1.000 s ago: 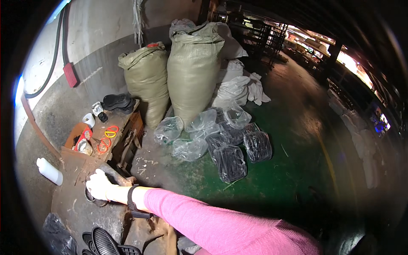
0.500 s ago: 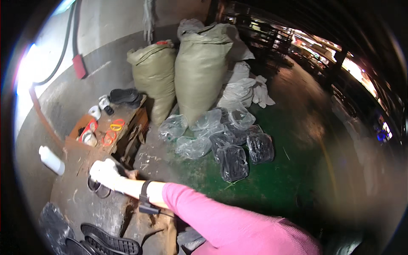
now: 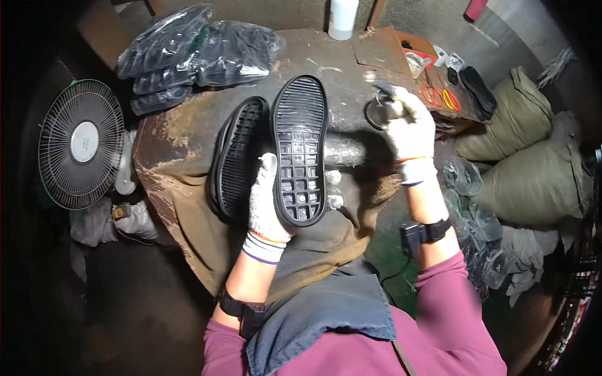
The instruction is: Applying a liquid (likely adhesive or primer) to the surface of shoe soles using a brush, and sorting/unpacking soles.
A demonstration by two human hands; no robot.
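My left hand point(image 3: 265, 197), in a white knit glove, is closed round a black shoe sole point(image 3: 301, 150) with its grooved, gridded face up; fingertips show past its right edge. More black soles point(image 3: 241, 153) lie just left of it on the worktable point(image 3: 307, 56). To the right, my gloved right hand point(image 3: 411, 128) is closed on a small dark tool with a pale, blurred tip point(image 3: 378, 80); its exact kind cannot be made out. Below that tip, next to the fingers, a dark round dish point(image 3: 377, 114) stands on the table.
Plastic-wrapped black packs point(image 3: 235, 53) lie at the back left. A white bottle point(image 3: 342, 22) stands at the back. Orange-handled scissors point(image 3: 431, 95) and dark soles point(image 3: 478, 94) are on the right. Beyond stand stuffed sacks point(image 3: 533, 182); a fan point(image 3: 81, 144) is at the left.
The view has swung left, back over the worktable. My left hand, out of sight before, now shows gripping a sole. My right hand has lifted slightly from the round dish, holding the small tool.
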